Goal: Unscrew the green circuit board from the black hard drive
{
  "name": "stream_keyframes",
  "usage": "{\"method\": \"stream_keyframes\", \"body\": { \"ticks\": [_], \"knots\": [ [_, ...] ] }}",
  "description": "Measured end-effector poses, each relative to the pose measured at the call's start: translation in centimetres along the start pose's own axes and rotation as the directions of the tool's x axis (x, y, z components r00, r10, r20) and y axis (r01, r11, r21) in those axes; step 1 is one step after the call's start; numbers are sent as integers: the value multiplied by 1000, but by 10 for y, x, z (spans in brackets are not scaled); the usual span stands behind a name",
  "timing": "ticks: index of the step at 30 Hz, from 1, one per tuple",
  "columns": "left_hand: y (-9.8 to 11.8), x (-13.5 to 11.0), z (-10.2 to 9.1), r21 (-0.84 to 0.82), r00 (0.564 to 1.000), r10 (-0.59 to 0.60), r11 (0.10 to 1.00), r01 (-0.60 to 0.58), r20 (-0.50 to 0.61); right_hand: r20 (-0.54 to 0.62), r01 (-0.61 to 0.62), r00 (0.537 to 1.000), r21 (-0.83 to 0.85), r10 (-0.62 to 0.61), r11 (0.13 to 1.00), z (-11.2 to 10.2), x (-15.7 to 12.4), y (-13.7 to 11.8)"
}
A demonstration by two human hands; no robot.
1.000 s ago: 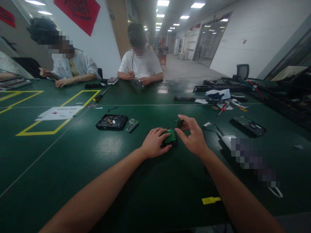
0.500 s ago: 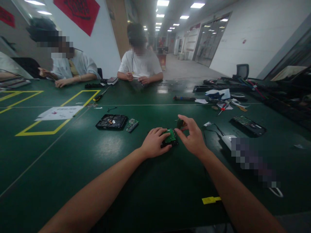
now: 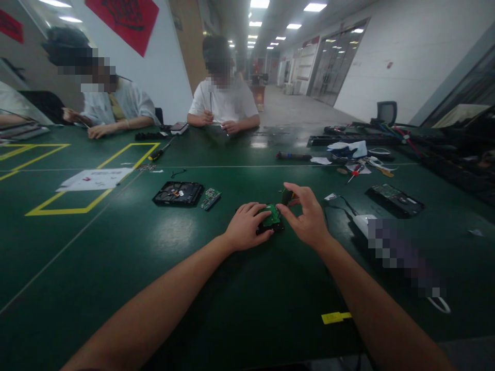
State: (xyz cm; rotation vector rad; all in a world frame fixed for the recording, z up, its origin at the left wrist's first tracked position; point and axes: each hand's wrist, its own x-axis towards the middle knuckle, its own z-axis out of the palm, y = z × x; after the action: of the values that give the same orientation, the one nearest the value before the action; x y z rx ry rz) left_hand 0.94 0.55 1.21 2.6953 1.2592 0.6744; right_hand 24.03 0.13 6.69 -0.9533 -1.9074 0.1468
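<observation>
My left hand lies over a hard drive, its fingers across the top and the thumb along the near side. The drive's green circuit board faces up and is partly covered by those fingers. At the drive's right end, my right hand pinches the dark handle of a screwdriver between thumb and fingers. The screwdriver's tip cannot be made out. To the left lie an opened hard drive and a loose circuit board.
A power strip with a cable and another hard drive lie on the right. Beyond are a red screwdriver, cloths and wires. A yellow-handled screwdriver and paper lie on the left. Two people sit across the green table.
My right hand has shifted very slightly on the screwdriver, and my left hand stays on the hard drive. The person opposite has moved their hands a little.
</observation>
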Motion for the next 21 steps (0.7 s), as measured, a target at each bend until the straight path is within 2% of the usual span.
{"method": "stream_keyframes", "body": {
  "ticks": [3,9,16,21],
  "knots": [
    [0,0,0,0,1000,-2,1000,2,3,-36,15,999,-42,-16,999,0,1,-1],
    [-1,0,1,7,1000,-2,1000,2,-1,-2,9,1000,-26,-10,1000,1,0,-4],
    [-2,0,4,1,1000,-2,1000,2,-10,-70,19,997,-92,-25,996,-2,4,-4],
    [-2,-1,2,8,1000,1,1000,-1,-12,-39,-3,999,-33,2,999,0,0,-1]
  ]
}}
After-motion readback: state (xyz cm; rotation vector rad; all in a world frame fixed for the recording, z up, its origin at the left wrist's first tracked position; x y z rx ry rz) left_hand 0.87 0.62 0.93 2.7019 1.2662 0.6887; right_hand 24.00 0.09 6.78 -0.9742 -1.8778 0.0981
